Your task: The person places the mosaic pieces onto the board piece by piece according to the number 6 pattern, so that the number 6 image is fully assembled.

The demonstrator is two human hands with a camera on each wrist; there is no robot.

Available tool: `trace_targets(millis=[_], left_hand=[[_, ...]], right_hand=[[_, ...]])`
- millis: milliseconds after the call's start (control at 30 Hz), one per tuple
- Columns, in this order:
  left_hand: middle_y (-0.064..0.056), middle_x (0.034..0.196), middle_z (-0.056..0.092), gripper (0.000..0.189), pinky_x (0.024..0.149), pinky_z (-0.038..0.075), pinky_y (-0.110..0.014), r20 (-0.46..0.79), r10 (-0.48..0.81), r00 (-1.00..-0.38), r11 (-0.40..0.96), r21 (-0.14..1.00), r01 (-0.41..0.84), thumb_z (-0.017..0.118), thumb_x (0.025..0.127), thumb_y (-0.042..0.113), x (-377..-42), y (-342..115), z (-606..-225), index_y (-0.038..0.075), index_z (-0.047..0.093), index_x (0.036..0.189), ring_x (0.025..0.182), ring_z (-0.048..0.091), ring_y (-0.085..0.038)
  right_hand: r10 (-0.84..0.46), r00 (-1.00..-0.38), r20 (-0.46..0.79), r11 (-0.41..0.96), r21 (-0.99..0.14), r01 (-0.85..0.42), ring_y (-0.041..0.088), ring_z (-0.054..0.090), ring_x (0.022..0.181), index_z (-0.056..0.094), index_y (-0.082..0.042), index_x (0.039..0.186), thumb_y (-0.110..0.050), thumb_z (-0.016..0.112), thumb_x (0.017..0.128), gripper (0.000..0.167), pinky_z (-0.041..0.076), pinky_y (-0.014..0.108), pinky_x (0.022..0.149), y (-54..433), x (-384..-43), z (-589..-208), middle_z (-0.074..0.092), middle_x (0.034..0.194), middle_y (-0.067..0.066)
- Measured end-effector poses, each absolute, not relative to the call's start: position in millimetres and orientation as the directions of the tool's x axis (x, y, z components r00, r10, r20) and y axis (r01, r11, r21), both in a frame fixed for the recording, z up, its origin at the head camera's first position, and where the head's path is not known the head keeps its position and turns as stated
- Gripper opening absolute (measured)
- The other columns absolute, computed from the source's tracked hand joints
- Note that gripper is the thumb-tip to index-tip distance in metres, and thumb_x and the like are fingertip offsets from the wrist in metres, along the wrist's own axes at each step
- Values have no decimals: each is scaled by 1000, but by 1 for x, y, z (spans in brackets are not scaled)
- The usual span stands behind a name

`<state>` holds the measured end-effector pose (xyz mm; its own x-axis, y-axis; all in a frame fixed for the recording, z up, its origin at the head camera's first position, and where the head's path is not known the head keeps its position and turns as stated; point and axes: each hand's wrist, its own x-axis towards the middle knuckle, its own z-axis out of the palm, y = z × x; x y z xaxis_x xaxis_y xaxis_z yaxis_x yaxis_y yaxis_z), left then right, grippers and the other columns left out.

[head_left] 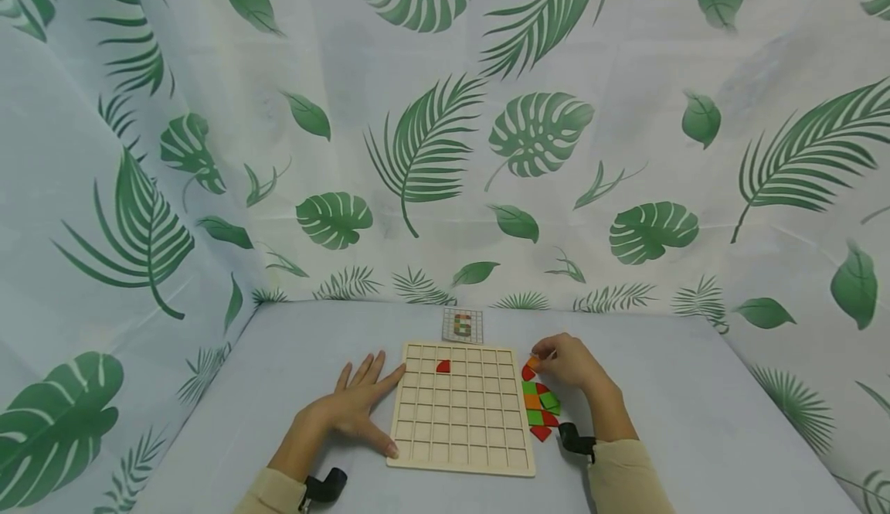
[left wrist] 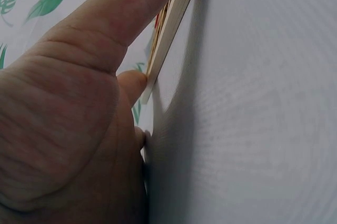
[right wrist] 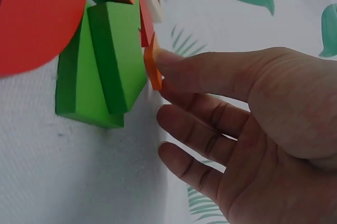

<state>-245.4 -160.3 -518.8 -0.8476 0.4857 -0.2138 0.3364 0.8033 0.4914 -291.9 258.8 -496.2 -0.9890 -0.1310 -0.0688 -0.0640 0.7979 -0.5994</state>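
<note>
A pale wooden grid board [head_left: 462, 468] lies on the table with one red quarter-round piece [head_left: 443, 367] in a cell near its far side. My left hand [head_left: 348, 410] has its fingers spread at the board's left edge, the thumb on the near corner and the index finger against the side. Right of the board, my right hand [head_left: 573, 363] pinches a small orange piece [right wrist: 152, 65] between thumb and index finger. A red piece [head_left: 528, 373] lies just below those fingertips. Nearer to me is a pile of green [right wrist: 118, 55], red and orange pieces.
A small pattern card [head_left: 462, 326] showing a coloured figure on a grid lies beyond the board. The pale tabletop [head_left: 327, 328] meets leaf-printed cloth [head_left: 445, 267] at the back and sides. Black wrist cameras [head_left: 327, 486] are strapped to both wrists.
</note>
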Motion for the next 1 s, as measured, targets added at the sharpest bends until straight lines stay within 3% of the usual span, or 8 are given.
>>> trace_targets(millis=[167, 1000], left_hand=[[-18, 175, -6, 138, 126, -13, -67, -218, 486, -846, 800, 500, 331, 92, 55, 70, -245, -160, -518, 31, 21, 167, 162, -10, -39], [-18, 175, -6, 137, 126, -12, -66, -220, 484, -847, 806, 489, 333, 91, 56, 72, -247, -161, -521, 33, 20, 167, 162, -10, -38]], right_hand=[[-112, -990, -85, 806, -590, -41, 23, 62, 88, 77, -3, 112, -8, 78, 90, 22, 59, 42, 81, 258, -290, -495, 72, 100, 8], [-103, -995, -14, 794, -604, -74, 24, 57, 83, 72, -8, 95, 0, 75, 88, 12, 51, 35, 71, 255, -291, -494, 65, 89, 7]])
